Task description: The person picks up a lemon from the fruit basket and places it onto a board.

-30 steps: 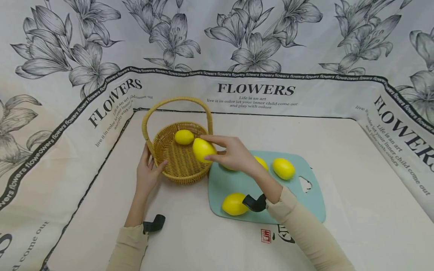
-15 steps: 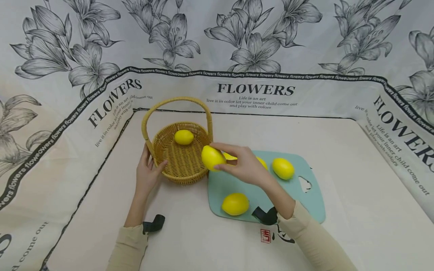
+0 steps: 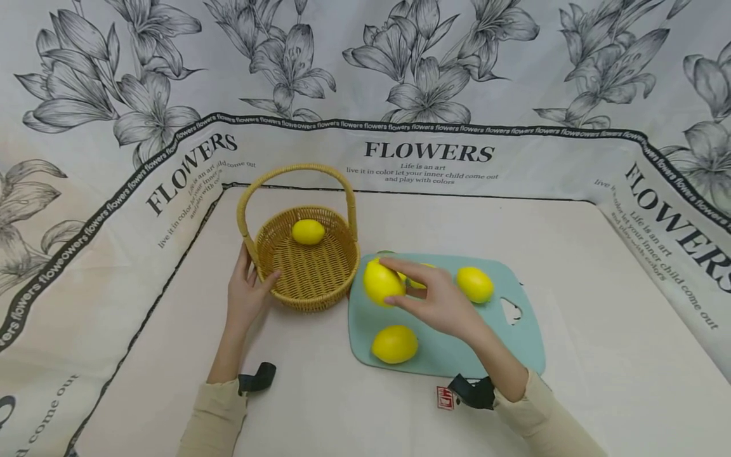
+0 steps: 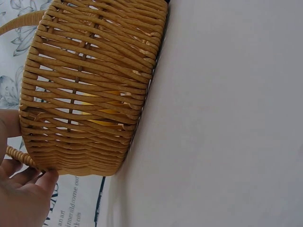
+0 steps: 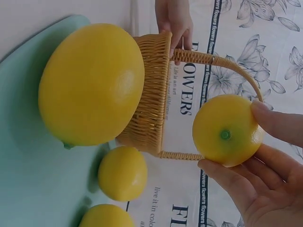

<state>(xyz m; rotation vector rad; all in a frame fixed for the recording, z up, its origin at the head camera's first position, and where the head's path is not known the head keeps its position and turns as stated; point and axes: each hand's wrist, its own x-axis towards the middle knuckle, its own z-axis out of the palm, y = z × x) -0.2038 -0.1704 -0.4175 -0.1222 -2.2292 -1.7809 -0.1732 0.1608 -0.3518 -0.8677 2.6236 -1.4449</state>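
Note:
A wicker basket point(image 3: 311, 298) with a tall arched handle stands on the left half of the table. One yellow lemon point(image 3: 308, 232) lies inside it, near the far wall. My left hand point(image 3: 249, 293) grips the basket's left side by the foot of the handle, thumb over the rim. Raised above the left part of a teal cutting board point(image 3: 451, 349), my right hand point(image 3: 442, 297) pinches a lemon point(image 5: 225, 132) between thumb and fingers; its green stem end faces the right wrist camera. Another lemon point(image 3: 395, 344) rests at the board's near edge.
A further lemon point(image 3: 474, 284) sits toward the board's right, beside its cut-out grip hole point(image 3: 511, 311). Behind my right hand, yellow fruit is partly hidden. A flower-printed cloth point(image 3: 428, 152) rises around the table's back and sides.
My right hand has drawn back from the basket's right rim, moving right and toward me over the board, still holding the lemon. The left hand and basket have stayed in place.

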